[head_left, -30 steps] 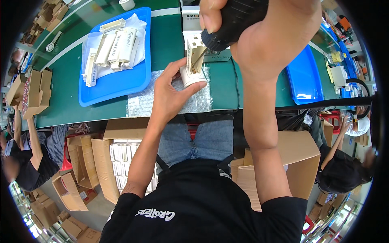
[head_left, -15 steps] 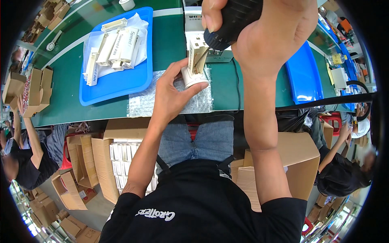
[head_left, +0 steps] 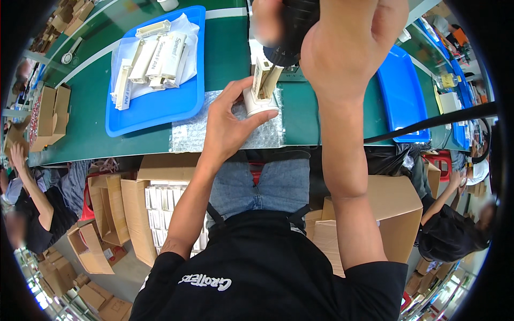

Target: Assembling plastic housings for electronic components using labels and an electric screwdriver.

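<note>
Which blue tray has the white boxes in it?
The blue plastic tray on the person's left, beside the left hand. It holds long white boxes on a clear bag. The other blue tray, on the right, shows nothing inside.

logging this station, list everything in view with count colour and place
small part: one, white and cream, held above the bubble wrap
power tool: one, black, tip at the part
bubble wrap sheet: one, clear, table's near edge
blue tray: one, left, holding several white boxes on a plastic bag
second blue tray: one, right
table: one, green
cardboard cartons: several, brown, on the floor
hands: left hand holds the part, right hand grips the tool
</note>
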The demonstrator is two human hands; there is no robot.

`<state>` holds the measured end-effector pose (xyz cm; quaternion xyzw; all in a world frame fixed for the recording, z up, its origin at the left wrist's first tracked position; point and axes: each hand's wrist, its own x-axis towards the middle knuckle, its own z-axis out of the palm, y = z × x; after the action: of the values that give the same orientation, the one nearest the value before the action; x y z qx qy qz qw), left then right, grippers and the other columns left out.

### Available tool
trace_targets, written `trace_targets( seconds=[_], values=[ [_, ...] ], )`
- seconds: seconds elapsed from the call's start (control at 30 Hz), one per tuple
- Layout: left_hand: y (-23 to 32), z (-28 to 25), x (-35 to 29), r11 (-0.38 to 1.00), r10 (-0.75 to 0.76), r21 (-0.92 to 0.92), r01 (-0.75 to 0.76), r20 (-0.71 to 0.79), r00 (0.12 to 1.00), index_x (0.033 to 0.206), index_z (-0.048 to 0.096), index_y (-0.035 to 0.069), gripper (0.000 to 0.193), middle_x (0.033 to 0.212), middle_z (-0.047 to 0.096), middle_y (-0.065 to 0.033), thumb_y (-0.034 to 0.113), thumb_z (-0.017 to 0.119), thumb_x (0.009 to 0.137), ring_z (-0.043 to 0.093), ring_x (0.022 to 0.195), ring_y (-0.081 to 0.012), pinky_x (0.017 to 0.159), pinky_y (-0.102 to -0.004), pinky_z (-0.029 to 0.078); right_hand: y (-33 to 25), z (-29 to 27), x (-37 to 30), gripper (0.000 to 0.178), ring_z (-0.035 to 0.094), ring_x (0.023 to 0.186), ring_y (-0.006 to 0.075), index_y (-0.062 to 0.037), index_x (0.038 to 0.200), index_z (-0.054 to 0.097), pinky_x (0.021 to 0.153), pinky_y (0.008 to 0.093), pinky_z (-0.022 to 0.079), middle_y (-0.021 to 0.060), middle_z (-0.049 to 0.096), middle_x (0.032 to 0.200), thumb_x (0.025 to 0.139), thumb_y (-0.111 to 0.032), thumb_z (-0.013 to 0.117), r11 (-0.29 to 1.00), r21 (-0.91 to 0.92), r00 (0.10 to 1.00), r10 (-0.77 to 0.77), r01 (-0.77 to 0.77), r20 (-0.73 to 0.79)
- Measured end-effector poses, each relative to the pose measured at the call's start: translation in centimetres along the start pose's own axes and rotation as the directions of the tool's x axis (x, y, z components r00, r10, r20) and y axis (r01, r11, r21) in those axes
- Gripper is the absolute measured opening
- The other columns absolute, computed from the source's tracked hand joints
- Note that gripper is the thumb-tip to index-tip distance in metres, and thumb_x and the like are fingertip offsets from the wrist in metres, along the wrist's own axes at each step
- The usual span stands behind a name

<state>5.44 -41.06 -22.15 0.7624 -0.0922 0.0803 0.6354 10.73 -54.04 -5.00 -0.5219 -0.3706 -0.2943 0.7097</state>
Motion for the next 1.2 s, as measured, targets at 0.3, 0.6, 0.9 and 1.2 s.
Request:
trace_targets(
  seconds=[0.3,0.6,0.9,1.2],
  values=[
    [-0.4,0.2,0.2,0.999,-0.006,0.048,0.006,-0.010,1.000,0.134,0.067,0.001,0.064,0.120,0.070,-0.0105,0.014,0.095,0.078,0.068,0.107,-0.0209,0.097,-0.0355,0.055,-1.4,1.5,1.4,0.038,0.055,0.045,0.0102,-0.0008,0.125,0.055,0.040,0.0223,0.043,0.0082,0.063,0.069,0.111,-0.035,0.062,0.997,-0.037,0.998,-0.062,0.061,-0.017],
    [-0.1,0.7,0.3,1.000,-0.016,0.001,0.016,0.018,1.000,0.137,0.067,0.002,0.065,0.123,0.069,-0.0106,0.014,0.094,0.079,0.068,0.110,-0.0220,0.098,-0.0364,0.054,-0.4,-5.2,5.2,0.030,0.053,0.042,0.0102,-0.0041,0.121,0.062,0.039,0.0231,0.043,0.0042,0.061,0.066,0.111,-0.033,0.062,0.992,-0.040,0.992,-0.121,0.120,-0.034],
    [-0.2,0.3,0.1,1.000,-0.005,-0.008,0.005,0.000,1.000,0.135,0.068,0.001,0.065,0.123,0.069,-0.0106,0.016,0.094,0.078,0.068,0.110,-0.0222,0.098,-0.0358,0.054,3.3,-4.3,4.9,0.035,0.054,0.044,0.0092,-0.0039,0.117,0.062,0.042,0.0228,0.041,0.0031,0.060,0.064,0.110,-0.038,0.065,0.986,-0.094,0.987,-0.133,0.141,0.089],
    [-0.3,0.0,-0.2,1.000,-0.010,-0.019,0.010,-0.022,1.000,0.135,0.067,0.000,0.065,0.122,0.069,-0.0114,0.015,0.094,0.078,0.068,0.110,-0.0223,0.098,-0.0369,0.055,1.3,-3.8,3.3,0.038,0.055,0.042,0.0096,-0.0028,0.115,0.061,0.037,0.0237,0.043,0.0031,0.059,0.061,0.112,-0.040,0.059,0.998,-0.036,0.998,-0.057,0.057,0.004]
  ],
)
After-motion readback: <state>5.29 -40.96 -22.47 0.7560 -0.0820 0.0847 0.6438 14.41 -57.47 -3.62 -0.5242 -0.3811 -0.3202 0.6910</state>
